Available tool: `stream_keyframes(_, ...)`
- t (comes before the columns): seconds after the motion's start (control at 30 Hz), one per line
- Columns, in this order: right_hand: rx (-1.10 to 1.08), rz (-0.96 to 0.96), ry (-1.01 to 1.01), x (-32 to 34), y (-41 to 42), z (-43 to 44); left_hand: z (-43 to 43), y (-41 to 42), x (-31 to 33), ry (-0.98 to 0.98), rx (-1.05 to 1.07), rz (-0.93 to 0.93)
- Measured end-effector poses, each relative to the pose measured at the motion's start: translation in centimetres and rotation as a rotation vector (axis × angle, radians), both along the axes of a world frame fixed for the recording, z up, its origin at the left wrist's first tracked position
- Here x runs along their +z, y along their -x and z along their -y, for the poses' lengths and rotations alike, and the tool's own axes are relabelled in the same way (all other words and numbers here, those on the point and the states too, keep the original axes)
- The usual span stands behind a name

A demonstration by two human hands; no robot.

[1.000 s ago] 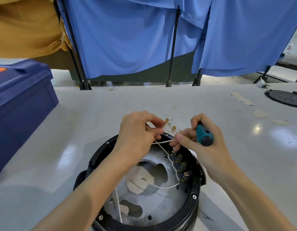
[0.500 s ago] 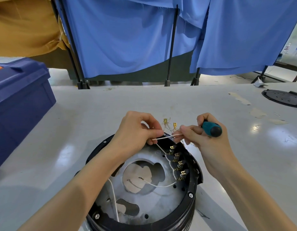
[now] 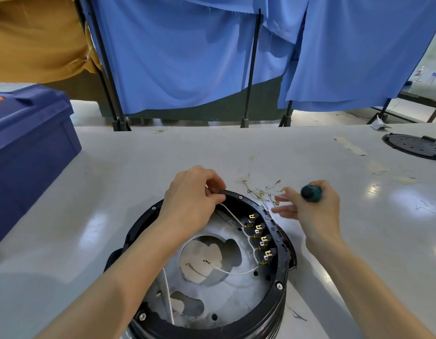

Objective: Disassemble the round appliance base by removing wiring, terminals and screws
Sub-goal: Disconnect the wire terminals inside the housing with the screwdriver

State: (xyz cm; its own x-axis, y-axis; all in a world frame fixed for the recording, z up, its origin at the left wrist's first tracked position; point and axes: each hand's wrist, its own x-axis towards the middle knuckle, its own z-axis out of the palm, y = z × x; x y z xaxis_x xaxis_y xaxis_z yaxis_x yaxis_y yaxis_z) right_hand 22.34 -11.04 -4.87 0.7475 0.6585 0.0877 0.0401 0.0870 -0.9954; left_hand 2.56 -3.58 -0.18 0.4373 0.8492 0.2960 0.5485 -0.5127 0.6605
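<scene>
The round black appliance base [image 3: 273, 302] lies open side up on the white table, with a silver metal plate inside. A row of brass terminals [image 3: 258, 237] runs along its right inner wall, joined by thin white wires [image 3: 233, 270]. My left hand [image 3: 190, 204] rests on the far rim and pinches one white wire [image 3: 227, 209] that leads down to the terminals. To the right of the rim, my right hand [image 3: 307, 209] grips a screwdriver with a green and black handle [image 3: 310, 192], its fingers spread toward a small heap of removed wires and terminals [image 3: 262, 192] on the table.
A dark blue plastic crate [image 3: 28, 152] stands at the left edge of the table. A black round cover [image 3: 415, 146] lies at the far right. Blue curtains on black stands [image 3: 250, 69] close off the far side of the table. Tape scraps [image 3: 350, 146] mark the table on the right.
My right hand has let go of the wire it was pulling with my left hand and moved right, over the heap of loose wires. My left hand stays at the rim.
</scene>
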Motion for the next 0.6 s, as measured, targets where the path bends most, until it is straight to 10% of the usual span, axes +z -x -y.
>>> stream_keyframes(0.27,-0.119,0.768,0.406,-0.6,0.3,0.1,0.8,0.0,-0.4,0.073,-0.166,-0.041)
stream_keyframes(0.43,-0.177,0.656,0.321,0.7,0.4,0.6,1.0,-0.1,-1.0,0.088,-0.237,-0.114)
stream_keyframes(0.6,0.232,0.221,-0.051,2.0,2.6,1.0,1.0,-0.5,-1.6,0.119,-0.297,-0.173)
